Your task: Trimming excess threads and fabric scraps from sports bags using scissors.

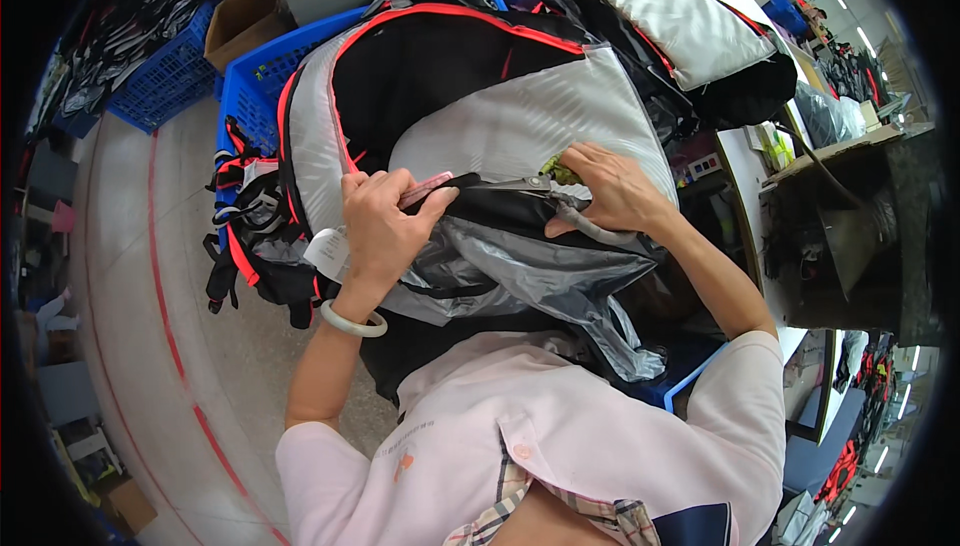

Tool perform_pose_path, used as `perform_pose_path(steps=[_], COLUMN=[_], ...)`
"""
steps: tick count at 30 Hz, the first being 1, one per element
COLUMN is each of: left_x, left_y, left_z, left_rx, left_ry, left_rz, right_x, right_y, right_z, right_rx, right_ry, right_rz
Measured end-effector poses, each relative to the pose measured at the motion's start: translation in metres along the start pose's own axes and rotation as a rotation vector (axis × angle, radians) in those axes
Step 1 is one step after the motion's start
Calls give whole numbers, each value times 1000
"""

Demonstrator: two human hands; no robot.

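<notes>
A large black and silver-white backpack (520, 116) with a coral-red zipper lies spread before me, its lining turned outward. My left hand (385, 221) is closed on the black edge of the backpack, beside a small pink strip (428, 189). My right hand (615, 191) grips scissors (520, 185) with cloth-wrapped handles. The scissors' blades point left, and their tips reach the black fabric by my left fingers; whether the blades are parted is hard to see. A white label (327, 253) hangs near my left wrist. Thin grey lining (545, 266) bunches below both hands.
The backpack rests over a blue plastic crate (252, 96). Another padded white and black piece (680, 26) lies at the far right. Black straps (262, 216) dangle at the left. A cardboard box (245, 24) and a second blue crate (165, 66) stand beyond. A white worktable (745, 176) borders the right.
</notes>
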State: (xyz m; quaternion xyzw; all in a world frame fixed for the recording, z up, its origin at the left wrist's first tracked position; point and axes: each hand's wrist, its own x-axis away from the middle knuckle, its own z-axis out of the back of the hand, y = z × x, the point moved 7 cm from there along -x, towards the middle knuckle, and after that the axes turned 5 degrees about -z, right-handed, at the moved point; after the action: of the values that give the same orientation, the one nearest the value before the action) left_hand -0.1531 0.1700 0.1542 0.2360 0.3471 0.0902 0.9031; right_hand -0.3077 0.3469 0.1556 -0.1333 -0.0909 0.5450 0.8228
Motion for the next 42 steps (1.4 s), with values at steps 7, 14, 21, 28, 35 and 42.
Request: perform_pose_path(steps=[7, 14, 21, 28, 35, 42], left_x=[-1, 2, 3, 14, 20, 20], left_y=[-2, -3, -4, -8, -13, -17], left_z=[2, 6, 10, 16, 13, 9], left_rx=[1, 31, 59, 118, 205, 260], left_ry=[-8, -27, -37, 93, 94, 61], left_rz=[-3, -12, -3, 96, 165, 235], right_x=[-16, -16, -16, -26, -39, -27], right_y=[-11, -11, -2, -10, -27, -33], right_z=[0, -3, -15, -10, -14, -17], right_rx=[-44, -134, -190, -172, -60, -80], right_ry=[-54, -127, -178, -91, -132, -22], right_rz=[83, 104, 19, 141, 239, 201])
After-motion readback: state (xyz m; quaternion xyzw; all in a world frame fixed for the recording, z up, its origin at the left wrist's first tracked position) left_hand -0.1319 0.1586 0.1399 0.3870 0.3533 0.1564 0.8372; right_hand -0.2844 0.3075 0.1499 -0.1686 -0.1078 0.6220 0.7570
